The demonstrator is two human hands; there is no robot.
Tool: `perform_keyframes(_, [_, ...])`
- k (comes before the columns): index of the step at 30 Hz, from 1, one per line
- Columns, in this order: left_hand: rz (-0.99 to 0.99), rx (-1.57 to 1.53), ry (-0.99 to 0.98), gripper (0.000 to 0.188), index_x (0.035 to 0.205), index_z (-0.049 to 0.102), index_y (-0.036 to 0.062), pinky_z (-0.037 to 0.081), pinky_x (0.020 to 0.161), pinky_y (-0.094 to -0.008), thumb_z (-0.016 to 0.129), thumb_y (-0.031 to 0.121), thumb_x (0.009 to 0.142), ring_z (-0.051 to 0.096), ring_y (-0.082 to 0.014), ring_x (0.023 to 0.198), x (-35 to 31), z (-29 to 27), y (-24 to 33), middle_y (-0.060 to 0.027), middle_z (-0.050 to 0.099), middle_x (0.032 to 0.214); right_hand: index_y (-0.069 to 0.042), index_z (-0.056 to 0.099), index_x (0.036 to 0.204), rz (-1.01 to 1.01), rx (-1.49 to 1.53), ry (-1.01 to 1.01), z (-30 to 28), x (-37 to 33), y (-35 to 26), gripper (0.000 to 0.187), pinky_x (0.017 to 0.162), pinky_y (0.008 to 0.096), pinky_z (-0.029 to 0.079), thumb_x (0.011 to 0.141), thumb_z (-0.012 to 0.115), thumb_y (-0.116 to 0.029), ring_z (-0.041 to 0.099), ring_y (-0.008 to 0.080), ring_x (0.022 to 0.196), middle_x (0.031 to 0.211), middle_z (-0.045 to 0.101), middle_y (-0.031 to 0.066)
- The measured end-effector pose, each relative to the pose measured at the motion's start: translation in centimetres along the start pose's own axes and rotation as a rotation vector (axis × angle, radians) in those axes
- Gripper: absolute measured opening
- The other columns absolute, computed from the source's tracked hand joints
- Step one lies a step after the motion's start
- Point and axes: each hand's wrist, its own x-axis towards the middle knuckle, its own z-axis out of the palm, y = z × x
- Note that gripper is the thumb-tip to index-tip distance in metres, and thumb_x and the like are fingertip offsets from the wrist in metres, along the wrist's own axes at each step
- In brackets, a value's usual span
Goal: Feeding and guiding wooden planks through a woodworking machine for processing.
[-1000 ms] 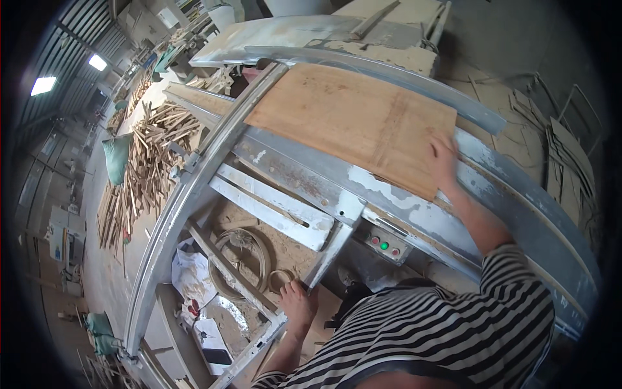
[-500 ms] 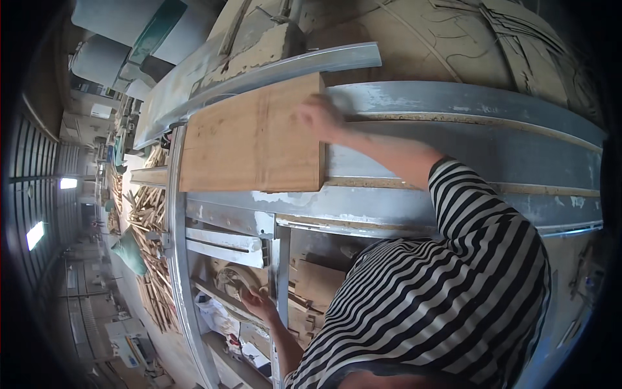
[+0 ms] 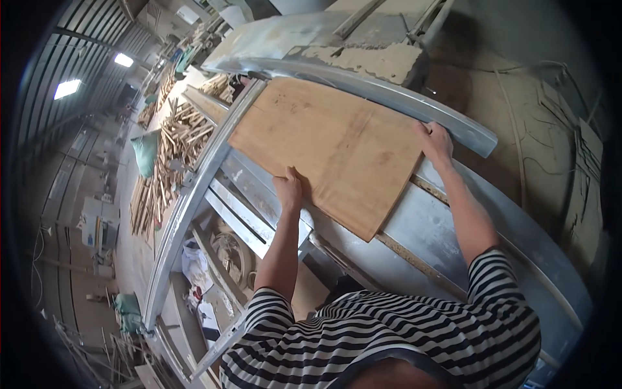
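A wide, flat wooden board (image 3: 330,149) lies across the grey metal machine table (image 3: 427,227), its left end by a raised metal rail (image 3: 201,162). My left hand (image 3: 288,187) is closed on the board's near edge, thumb on top and the other fingers hidden underneath. At the far right corner, my right hand (image 3: 438,141) grips the board's end, its fingers curled over the edge.
A long metal fence (image 3: 389,94) runs behind the board. Beyond the rail lies a heap of wooden strips (image 3: 168,152) with a green sack (image 3: 144,155). Under the table is a round wheel-like part (image 3: 230,256). Cables lie on the dusty floor at the right.
My left hand has come up from beneath the table to the board's near edge. My right hand has moved from the board's top to its right corner. The view has turned.
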Motion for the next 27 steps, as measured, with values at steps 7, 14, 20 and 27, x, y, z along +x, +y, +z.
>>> perform_keyframes(7, [0.059,-0.003,-0.003,0.050,0.109,0.056,-0.0121,0.049,0.090,-0.0467,0.063,0.036,0.095,0.065,-0.0424,0.101,-0.2,0.8,0.3,-0.0311,0.066,0.104,-0.002,0.065,0.090,-0.017,0.038,0.158,1.1,0.6,0.8,0.057,0.080,0.0487,0.049,0.092,0.058,-0.059,0.067,0.0395,0.092,0.092,0.070,0.0199])
perform_keyframes(14, [0.122,-0.037,0.085,0.041,0.105,0.056,-0.0089,0.049,0.082,-0.0426,0.061,0.031,0.097,0.064,-0.0351,0.089,-0.7,0.6,-0.2,-0.0240,0.065,0.094,-0.004,0.062,0.097,-0.004,-0.029,0.064,1.3,0.6,0.5,0.052,0.084,0.0516,0.048,0.095,0.053,-0.055,0.065,0.0419,0.098,0.097,0.070,0.0209])
perform_keyframes(20, [0.072,0.015,0.083,0.037,0.105,0.055,-0.0090,0.050,0.079,-0.0404,0.060,0.027,0.098,0.064,-0.0302,0.086,-1.3,0.2,0.3,-0.0220,0.065,0.092,-0.004,0.062,0.092,-0.040,0.017,0.086,1.0,0.3,0.6,0.050,0.079,0.0504,0.048,0.095,0.056,-0.054,0.066,0.0408,0.092,0.092,0.069,0.0193])
perform_keyframes(27, [0.112,-0.171,0.128,0.035,0.106,0.054,-0.0102,0.050,0.077,-0.0383,0.060,0.023,0.098,0.064,-0.0279,0.080,-1.6,0.6,0.6,-0.0209,0.066,0.088,-0.004,0.061,0.092,-0.052,-0.033,0.094,1.5,1.1,0.1,0.050,0.080,0.0499,0.048,0.096,0.055,-0.053,0.065,0.0407,0.092,0.091,0.069,0.0194])
